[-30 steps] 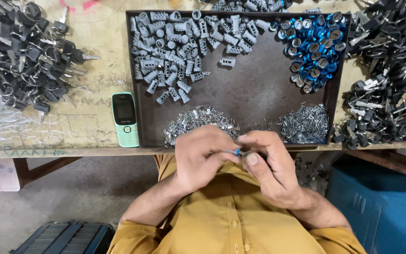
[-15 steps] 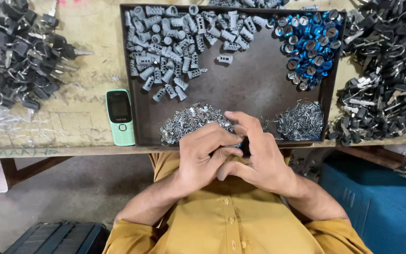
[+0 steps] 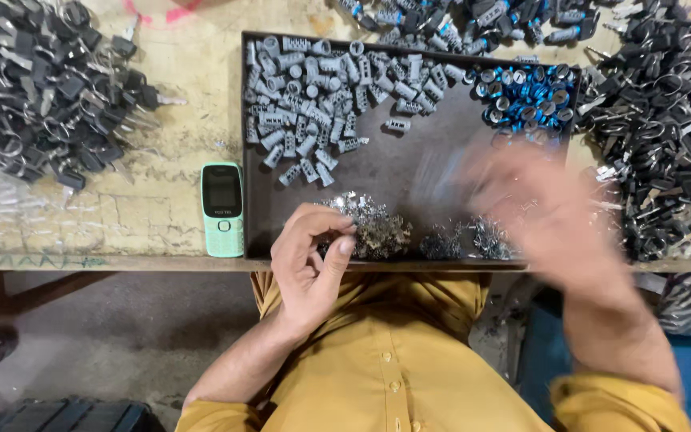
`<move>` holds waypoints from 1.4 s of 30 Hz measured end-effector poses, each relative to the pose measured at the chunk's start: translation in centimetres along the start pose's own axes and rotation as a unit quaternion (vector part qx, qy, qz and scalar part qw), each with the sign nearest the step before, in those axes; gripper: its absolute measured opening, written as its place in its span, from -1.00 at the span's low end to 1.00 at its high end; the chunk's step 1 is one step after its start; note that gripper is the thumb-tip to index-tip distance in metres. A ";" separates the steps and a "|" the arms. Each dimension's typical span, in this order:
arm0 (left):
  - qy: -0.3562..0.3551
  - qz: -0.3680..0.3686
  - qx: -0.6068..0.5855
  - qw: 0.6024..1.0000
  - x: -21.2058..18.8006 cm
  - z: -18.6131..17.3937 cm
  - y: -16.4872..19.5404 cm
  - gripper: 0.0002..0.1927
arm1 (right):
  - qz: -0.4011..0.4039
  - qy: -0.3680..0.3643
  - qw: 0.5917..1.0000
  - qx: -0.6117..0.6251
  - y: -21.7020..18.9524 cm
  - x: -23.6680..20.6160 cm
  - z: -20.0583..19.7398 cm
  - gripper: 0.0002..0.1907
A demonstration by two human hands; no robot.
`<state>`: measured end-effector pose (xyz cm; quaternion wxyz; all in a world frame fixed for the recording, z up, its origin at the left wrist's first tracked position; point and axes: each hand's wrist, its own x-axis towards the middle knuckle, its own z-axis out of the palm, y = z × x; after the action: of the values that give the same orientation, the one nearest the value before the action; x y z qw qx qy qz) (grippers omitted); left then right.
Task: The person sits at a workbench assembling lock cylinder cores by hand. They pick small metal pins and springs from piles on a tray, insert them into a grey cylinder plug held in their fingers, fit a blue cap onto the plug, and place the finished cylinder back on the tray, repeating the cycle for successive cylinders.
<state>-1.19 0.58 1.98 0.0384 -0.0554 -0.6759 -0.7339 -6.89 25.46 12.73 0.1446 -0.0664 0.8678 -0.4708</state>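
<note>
Nearest the camera, a mustard-yellow buttoned shirt (image 3: 377, 360) was seen, with both forearms raised from it toward the bench edge. The left hand (image 3: 309, 260) was held at the near edge of the dark tray (image 3: 409, 172), its fingers curled and its thumb and fingertips pressed against the near pile of small silvery metal pieces (image 3: 373, 228), as if pinching at it; whether a piece was actually gripped could not be told. The right hand (image 3: 541, 212) was blurred by motion over the right part of the tray, fingers apparently spread, and nothing could be made out in it. Half a second earlier both hands had been closed together at the bench edge over a small part; they had since been parted, the right one swung out to the right and far side, so one joining seemed finished and fresh parts were being sought. A mint-green push-button phone (image 3: 222, 210) was lying just left of the tray. Farther in, grey ribbed cylinders (image 3: 313, 104) were heaped at the tray's far left, blue rings (image 3: 525, 92) at its far right. Black-headed keys (image 3: 41, 88) were piled on the bench at the left, and more (image 3: 665, 120) at the right.
</note>
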 end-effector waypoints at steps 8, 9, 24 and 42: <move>0.000 0.029 0.017 0.999 0.6 -0.4 -0.4 -0.91 | -0.222 0.063 0.916 -0.329 1.1 3.4 5.5 -0.75; -0.001 0.032 0.018 0.999 0.6 -0.5 -0.4 -0.92 | -0.210 0.050 0.918 -0.332 1.8 4.2 6.2 -0.77; 0.008 0.055 0.057 0.997 0.8 -1.0 -0.1 -0.89 | -0.218 0.076 0.936 -0.266 2.8 4.9 9.1 -0.82; -0.162 -0.331 -0.287 0.885 -0.3 0.5 -1.3 -0.88 | -0.238 0.162 0.958 0.000 5.1 -3.8 10.4 -0.72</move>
<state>-1.07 1.20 0.68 -0.3338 0.0448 -0.4120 -0.8467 0.12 20.89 3.78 -0.1139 -0.1941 0.8389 -0.4956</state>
